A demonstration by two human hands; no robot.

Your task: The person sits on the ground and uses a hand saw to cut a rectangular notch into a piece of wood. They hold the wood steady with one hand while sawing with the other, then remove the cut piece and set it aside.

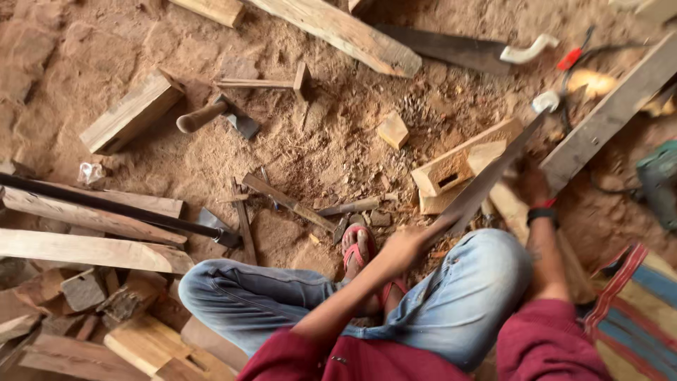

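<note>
Left hand: the left hand (pixel 400 248) is out over the knee, grip wrapped tight around the handle end of a long flat saw blade (pixel 493 173), which runs up and away to the right.
Right hand: the right hand (pixel 530 185) is down on the pale wooden block (pixel 509 204) beside the saw blade; motion blur hides the fingers, so I cannot tell whether that grip is spread flat or curled round the wood.
Workpiece: the pale wooden block lies on the dirt floor (pixel 331 152) just past the right knee, touching a second mortised block (pixel 458 164) with a rectangular slot already cut in it.
Progress: judging by the picture, the slot work on the mortised block looks done; the blade sits across the pale wooden block, and no finished cut shows there yet.
Around: a hammer (pixel 215 116) lies well apart to the upper left, a long dark iron bar (pixel 106 208) at left, planks and offcuts everywhere, sawdust thick on the ground.
Seat: person cross-legged in jeans, red sandal (pixel 358 250) tucked under.
</note>
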